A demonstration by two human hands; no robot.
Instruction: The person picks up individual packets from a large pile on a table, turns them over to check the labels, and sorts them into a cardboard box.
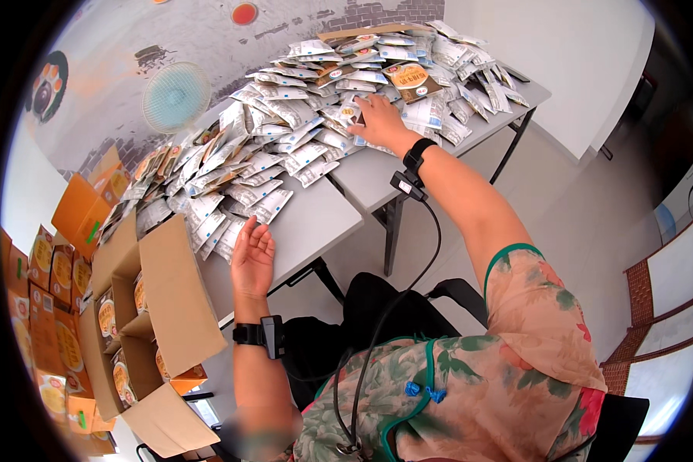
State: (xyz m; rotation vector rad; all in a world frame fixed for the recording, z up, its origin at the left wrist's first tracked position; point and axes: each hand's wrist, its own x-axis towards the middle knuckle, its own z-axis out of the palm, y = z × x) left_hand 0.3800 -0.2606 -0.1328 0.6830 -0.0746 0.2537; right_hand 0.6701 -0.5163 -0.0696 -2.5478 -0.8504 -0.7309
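Observation:
My right hand (pixel 380 123) reaches out over a large heap of flat sachets (pixel 292 112) on the grey tables. Its thumb and fingers are at opposite edges of one sachet (pixel 350 115), white with a brown and orange print, which still lies among the others. My left hand (pixel 252 256) is at the near edge of the heap, palm up, with its fingers loosely curled and apart and nothing in it. Silvery-white sachets lie just beyond its fingertips. A brown sachet (pixel 413 82) with an orange picture lies face up beyond my right hand.
An open cardboard carton (pixel 179 292) with dividers and several orange boxes inside stands left of my left forearm. More orange boxes (pixel 58 339) are stacked at the far left. The grey table (pixel 316 223) shows a gap where two tops meet. A cable (pixel 436 239) runs from my right wrist.

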